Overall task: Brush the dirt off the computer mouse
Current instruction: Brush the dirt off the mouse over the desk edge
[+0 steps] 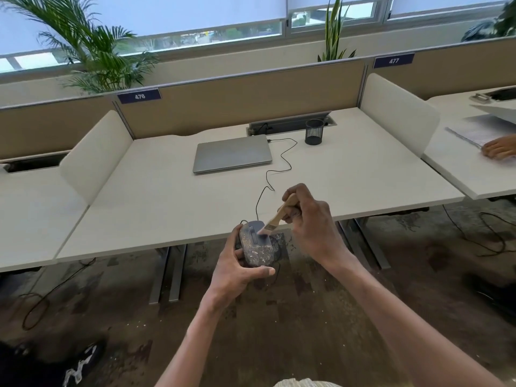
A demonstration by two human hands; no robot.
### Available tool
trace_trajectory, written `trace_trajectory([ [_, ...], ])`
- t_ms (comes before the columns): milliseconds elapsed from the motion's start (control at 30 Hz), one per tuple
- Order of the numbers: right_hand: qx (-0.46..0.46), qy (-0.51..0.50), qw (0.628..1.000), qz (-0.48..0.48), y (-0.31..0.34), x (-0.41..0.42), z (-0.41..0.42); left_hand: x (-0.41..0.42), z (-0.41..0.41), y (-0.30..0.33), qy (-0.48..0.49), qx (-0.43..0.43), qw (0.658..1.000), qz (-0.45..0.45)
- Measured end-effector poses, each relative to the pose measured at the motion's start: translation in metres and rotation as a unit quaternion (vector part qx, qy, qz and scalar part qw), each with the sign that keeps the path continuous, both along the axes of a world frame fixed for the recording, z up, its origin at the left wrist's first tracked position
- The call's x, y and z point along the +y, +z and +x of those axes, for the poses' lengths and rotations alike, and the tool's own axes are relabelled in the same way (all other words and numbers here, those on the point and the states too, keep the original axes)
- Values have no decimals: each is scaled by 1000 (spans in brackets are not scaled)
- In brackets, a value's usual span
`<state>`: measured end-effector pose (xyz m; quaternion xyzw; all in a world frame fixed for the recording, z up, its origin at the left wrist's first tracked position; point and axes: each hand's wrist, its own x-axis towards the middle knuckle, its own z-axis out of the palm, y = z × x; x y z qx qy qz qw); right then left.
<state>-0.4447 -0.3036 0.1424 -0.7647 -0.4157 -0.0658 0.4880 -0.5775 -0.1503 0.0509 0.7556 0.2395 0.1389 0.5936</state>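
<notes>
Just off the near edge of the desk point(167, 196), over the floor, the left hand point(237, 270) cradles the computer mouse point(255, 244) from below and from its left side, fingers curled up round the left flank and thumb lying across under the rear end. The mouse is grey and speckled with pale dirt, thickest along its left side and rear half. Its long axis runs roughly away from the person toward the desk, button end and scroll wheel pointing at the desk edge, the rear toward the person and tipped slightly down. Its black cable point(275, 169) leaves the front end, snakes up across the desk top and reaches the right rear corner of the closed laptop point(231, 153).

To the right of the mouse, the right hand point(310, 219) grips the wooden handle of a small brush point(279, 215), fingers wrapped round it. The brush slants down and to the left, its bristles touching the front right part of the mouse beside the scroll wheel; they look blurred.

Behind the mouse, the laptop lies flat at the middle of the desk. Right of the laptop and a little farther back stands a black mesh pen cup point(314, 132), just in front of a cable tray point(290, 124) set into the desk.
</notes>
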Motion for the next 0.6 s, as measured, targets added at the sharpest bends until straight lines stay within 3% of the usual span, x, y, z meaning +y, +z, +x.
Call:
trace_trajectory([
  [300,13,-1,1000,-14,-5,-11,-6,-3,-6,2,1,7,1000,2],
  [600,-41,23,998,-49,1,-15,-18,-10,-5,6,0,7,1000,11],
])
